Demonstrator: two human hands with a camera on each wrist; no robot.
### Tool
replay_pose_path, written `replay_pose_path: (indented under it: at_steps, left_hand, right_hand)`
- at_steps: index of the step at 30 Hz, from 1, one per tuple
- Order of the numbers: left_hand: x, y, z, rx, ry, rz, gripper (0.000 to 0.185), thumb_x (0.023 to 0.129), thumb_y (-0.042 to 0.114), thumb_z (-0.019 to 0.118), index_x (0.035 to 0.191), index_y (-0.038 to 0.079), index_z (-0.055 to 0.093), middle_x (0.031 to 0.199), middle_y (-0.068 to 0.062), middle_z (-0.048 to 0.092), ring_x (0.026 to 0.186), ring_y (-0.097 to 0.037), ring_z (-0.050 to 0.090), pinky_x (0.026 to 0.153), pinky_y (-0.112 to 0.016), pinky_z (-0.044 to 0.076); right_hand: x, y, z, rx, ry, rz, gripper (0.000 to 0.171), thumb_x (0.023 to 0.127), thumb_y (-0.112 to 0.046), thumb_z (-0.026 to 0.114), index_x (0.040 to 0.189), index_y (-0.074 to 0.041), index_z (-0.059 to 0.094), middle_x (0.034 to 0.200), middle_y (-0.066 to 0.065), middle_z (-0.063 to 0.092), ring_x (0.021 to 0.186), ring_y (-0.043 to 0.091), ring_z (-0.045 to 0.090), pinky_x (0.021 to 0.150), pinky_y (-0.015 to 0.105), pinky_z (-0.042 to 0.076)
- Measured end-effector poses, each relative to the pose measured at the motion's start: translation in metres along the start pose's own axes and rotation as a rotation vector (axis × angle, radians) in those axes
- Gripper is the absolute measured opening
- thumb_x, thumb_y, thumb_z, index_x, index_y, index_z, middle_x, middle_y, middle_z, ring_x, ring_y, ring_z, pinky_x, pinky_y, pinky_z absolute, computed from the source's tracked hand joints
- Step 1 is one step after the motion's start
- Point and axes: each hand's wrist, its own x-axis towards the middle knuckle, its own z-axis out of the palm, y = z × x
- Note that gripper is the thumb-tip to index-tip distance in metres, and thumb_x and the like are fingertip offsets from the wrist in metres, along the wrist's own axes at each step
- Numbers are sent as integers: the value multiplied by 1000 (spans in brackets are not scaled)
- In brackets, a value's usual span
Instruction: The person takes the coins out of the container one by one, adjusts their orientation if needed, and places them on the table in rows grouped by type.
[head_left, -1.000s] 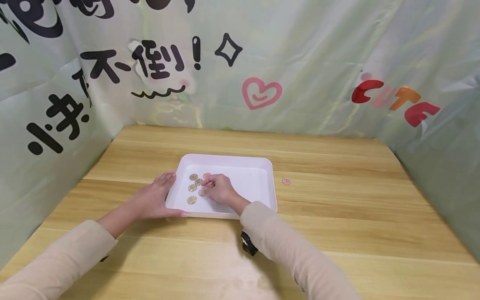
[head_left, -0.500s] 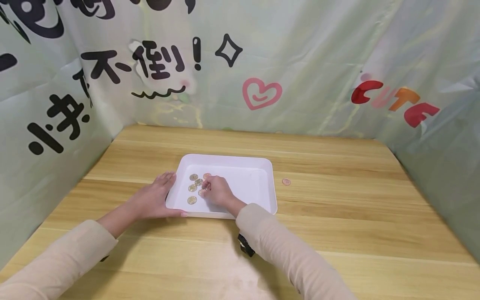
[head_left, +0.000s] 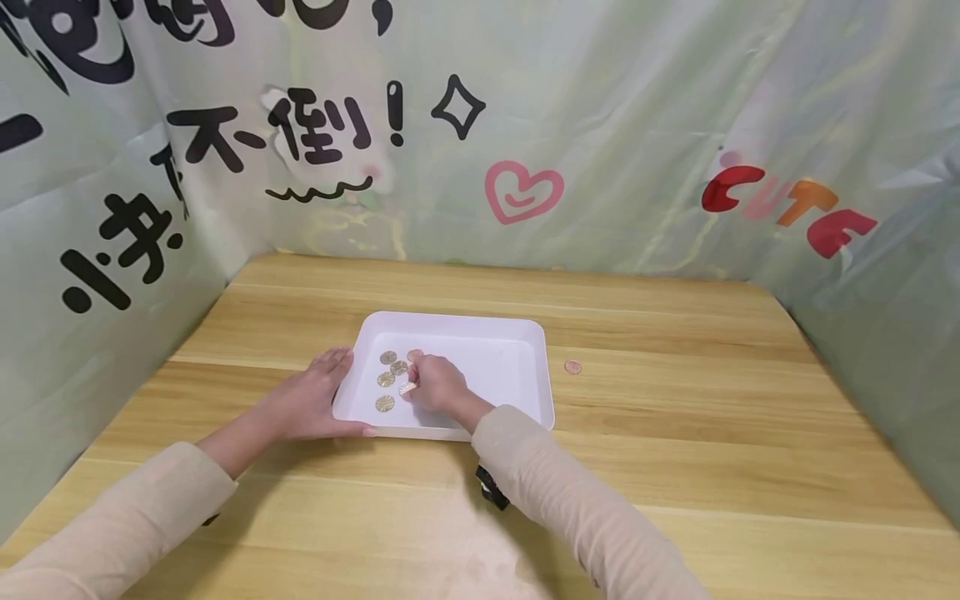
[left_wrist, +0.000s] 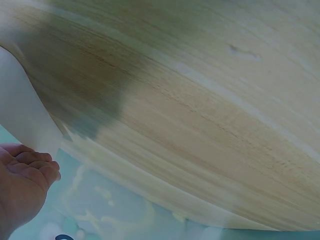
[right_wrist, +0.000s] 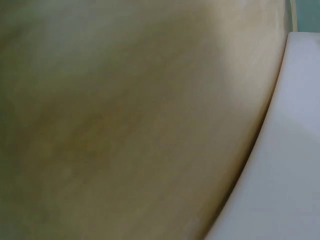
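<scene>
Right hand (head_left: 435,385) pinches a coin (head_left: 407,387) inside the white tray (head_left: 517,333).

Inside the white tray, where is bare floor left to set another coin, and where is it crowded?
The white tray is bare from the right hand across to its right wall. Its left end is crowded: gold coins cluster there, with the left hand against the outer rim.

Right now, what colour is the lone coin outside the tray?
Copper-pink coin, clearest in the head view.
</scene>
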Motion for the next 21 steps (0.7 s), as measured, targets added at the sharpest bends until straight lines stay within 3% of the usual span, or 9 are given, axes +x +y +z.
replay_pose_path:
  at_steps: [8,12,17,21]
  left_hand:
    - [-1,0,1,0,2,-4,112,67,65,67,136,-15,32,142,-31,35,131,-47,32,99,-55,39]
    - [-1,0,1,3,1,-4,112,67,65,67,136,-15,31,142,-32,34,131,-47,32,101,-55,37]
    - [-1,1,-1,7,-5,-5,112,67,64,67,136,-16,31,141,-33,33,131,-48,32,102,-55,35]
    - [-1,2,-2,10,-12,-6,112,68,65,66,136,-16,31,142,-33,33,131,-48,32,101,-55,36]
  right_hand:
    - [-3,5,0,150,33,-51,14,80,-7,71,77,-4,57,72,0,53,67,10,45,63,18,37]
    - [-6,9,-4,169,47,-82,13,82,-2,67,73,-3,58,68,-1,50,67,10,45,63,18,37]
    - [-13,16,-12,182,48,-131,16,84,-2,63,69,-2,58,64,0,52,63,9,44,59,16,34]
    - [-21,21,-22,272,23,-128,15,85,-1,61,70,0,59,67,4,58,59,8,43,55,15,34]
